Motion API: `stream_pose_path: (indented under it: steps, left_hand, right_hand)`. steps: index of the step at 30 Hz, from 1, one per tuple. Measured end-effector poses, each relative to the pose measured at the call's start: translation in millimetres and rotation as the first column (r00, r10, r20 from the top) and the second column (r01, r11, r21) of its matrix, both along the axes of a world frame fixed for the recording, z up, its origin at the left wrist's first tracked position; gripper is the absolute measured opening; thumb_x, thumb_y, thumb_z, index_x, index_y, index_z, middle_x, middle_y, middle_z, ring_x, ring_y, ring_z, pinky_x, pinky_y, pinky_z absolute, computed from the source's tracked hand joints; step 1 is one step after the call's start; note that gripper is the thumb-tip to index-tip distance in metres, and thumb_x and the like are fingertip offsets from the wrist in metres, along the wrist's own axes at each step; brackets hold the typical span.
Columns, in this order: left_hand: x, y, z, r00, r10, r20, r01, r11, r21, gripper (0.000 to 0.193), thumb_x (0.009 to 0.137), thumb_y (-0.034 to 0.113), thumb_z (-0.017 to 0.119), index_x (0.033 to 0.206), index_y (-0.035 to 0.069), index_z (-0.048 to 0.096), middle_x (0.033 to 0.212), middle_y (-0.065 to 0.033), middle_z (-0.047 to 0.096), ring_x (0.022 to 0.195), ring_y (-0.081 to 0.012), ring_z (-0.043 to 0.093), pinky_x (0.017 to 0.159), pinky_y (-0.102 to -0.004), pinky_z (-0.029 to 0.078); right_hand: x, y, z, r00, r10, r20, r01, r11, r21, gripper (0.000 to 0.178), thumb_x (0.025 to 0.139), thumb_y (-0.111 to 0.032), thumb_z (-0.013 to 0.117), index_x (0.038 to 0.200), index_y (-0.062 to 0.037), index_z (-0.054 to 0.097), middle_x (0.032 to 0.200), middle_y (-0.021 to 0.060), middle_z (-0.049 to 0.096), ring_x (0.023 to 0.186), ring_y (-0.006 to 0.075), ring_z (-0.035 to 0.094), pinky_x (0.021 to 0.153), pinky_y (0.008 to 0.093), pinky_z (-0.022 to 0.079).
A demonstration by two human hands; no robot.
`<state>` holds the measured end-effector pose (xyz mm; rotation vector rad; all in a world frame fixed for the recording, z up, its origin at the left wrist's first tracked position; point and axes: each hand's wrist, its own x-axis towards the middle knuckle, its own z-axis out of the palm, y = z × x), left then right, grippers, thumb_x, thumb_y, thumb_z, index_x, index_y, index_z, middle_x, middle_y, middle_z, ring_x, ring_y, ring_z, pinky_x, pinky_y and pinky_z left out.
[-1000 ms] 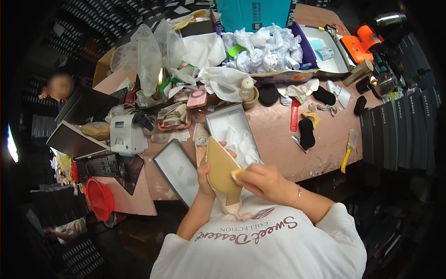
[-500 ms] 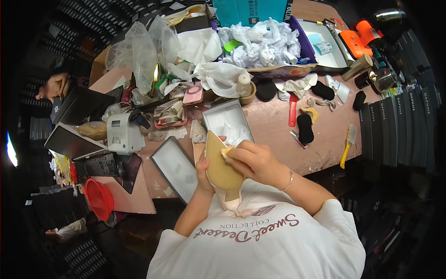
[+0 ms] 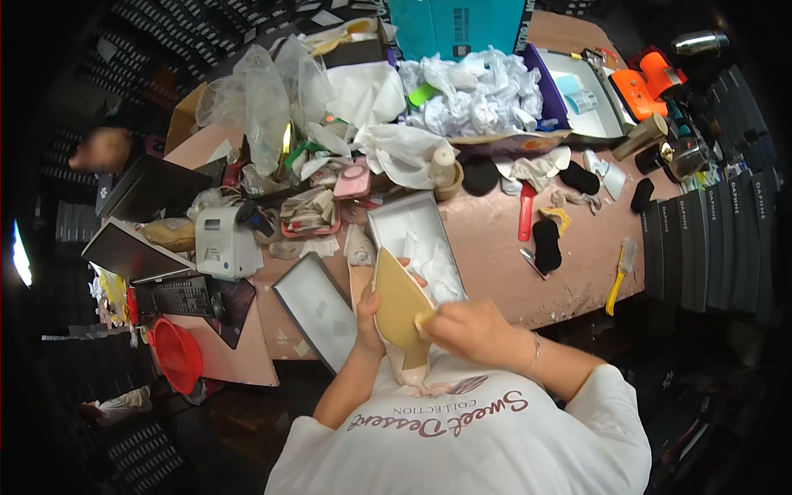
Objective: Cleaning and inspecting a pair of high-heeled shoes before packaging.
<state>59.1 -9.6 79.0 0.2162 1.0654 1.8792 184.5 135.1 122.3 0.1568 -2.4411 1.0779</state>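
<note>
My left hand (image 3: 370,328) is wrapped round a pale pointed-toe shoe (image 3: 398,311), its tan sole turned up and its toe pointing away from me. The heel end rests close to my shirt. In my right hand (image 3: 474,330) a small yellowish pad (image 3: 423,318) is pinched against the right edge of the sole; the fingers cover most of it, and its material is unclear. Just beyond my left hand lies a second beige shoe (image 3: 360,276) with wadding inside, partly hidden. Behind the held shoe is an open grey shoebox (image 3: 402,214) with white tissue paper (image 3: 435,268).
A grey box lid (image 3: 313,309) lies at the left. On the right are black sponges (image 3: 547,246), a red-handled tool (image 3: 525,213) and a yellow-handled brush (image 3: 617,285). A purple box (image 3: 549,95) of crumpled paper stands behind. A label printer (image 3: 224,239) and red basin (image 3: 176,355) are farther left.
My right hand has moved the yellowish pad down along the sole's right edge, toward the heel. The shoe has turned slightly in my left hand, and the whole view has shifted a little.
</note>
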Motion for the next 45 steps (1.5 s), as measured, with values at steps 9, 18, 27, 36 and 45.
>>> stream_pose_path:
  steps: [9, 18, 27, 36, 45]
  left_hand:
    - [-1, 10, 2, 0.999, -0.017, 0.039, 0.019, 0.999, -0.043, 0.068, 0.096, 0.057, 0.03, 0.134, 0.002, 0.043, 0.11, -0.0156, 0.063, 0.101, -0.0241, 0.063, 0.09, -0.037, 0.051]
    - [-1, 9, 4, 0.998, -0.019, 0.057, 0.025, 0.994, -0.108, 0.066, 0.096, 0.054, 0.031, 0.135, 0.002, 0.042, 0.109, -0.0134, 0.062, 0.095, -0.0202, 0.061, 0.085, -0.0309, 0.049]
    - [-4, 5, -1, 0.998, 0.003, 0.059, -0.005, 0.999, 0.041, 0.076, 0.093, 0.062, 0.032, 0.14, 0.003, 0.035, 0.105, -0.0191, 0.06, 0.083, -0.0329, 0.068, 0.072, -0.0452, 0.058]
    - [-9, 7, -6, 1.0, -0.005, 0.029, 0.004, 0.999, 0.053, 0.075, 0.094, 0.062, 0.03, 0.14, 0.004, 0.036, 0.105, -0.0191, 0.061, 0.083, -0.0325, 0.068, 0.073, -0.0441, 0.057]
    - [-80, -37, -116, 0.672, -0.221, -0.706, -0.428, 0.663, -0.614, 0.069, 0.092, 0.034, 0.06, 0.144, -0.003, 0.035, 0.138, -0.0248, 0.047, 0.128, -0.0335, 0.047, 0.106, -0.038, 0.038]
  right_hand:
    - [-25, 7, 6, 0.999, -0.006, 0.032, -0.004, 0.949, 0.315, 0.012, 0.081, -0.014, 0.06, 0.089, -0.0084, 0.052, 0.072, 0.0051, 0.053, 0.055, 0.0195, 0.06, 0.044, 0.032, 0.047]
    - [-38, -12, 4, 0.986, -0.136, 0.094, 0.076, 0.877, 0.475, 0.016, 0.079, -0.018, 0.061, 0.091, -0.0084, 0.057, 0.07, 0.0049, 0.059, 0.054, 0.0205, 0.062, 0.041, 0.0348, 0.048]
    - [-58, 73, -65, 0.917, -0.178, 0.358, 0.394, 0.554, -0.734, 0.019, 0.097, -0.019, 0.059, 0.087, -0.0025, 0.058, 0.069, -0.0049, 0.05, 0.063, 0.0035, 0.043, 0.055, 0.0221, 0.037]
    - [-4, 48, -92, 0.88, -0.044, 0.473, 0.46, 0.325, -0.826, 0.017, 0.1, -0.021, 0.058, 0.092, -0.0065, 0.058, 0.078, -0.0077, 0.052, 0.069, 0.0011, 0.043, 0.061, 0.0181, 0.035]
    - [-5, 53, -102, 0.895, 0.151, 0.421, 0.426, -0.001, -0.905, 0.019, 0.1, -0.025, 0.056, 0.092, -0.008, 0.057, 0.074, -0.003, 0.054, 0.06, 0.0045, 0.045, 0.05, 0.0219, 0.036]
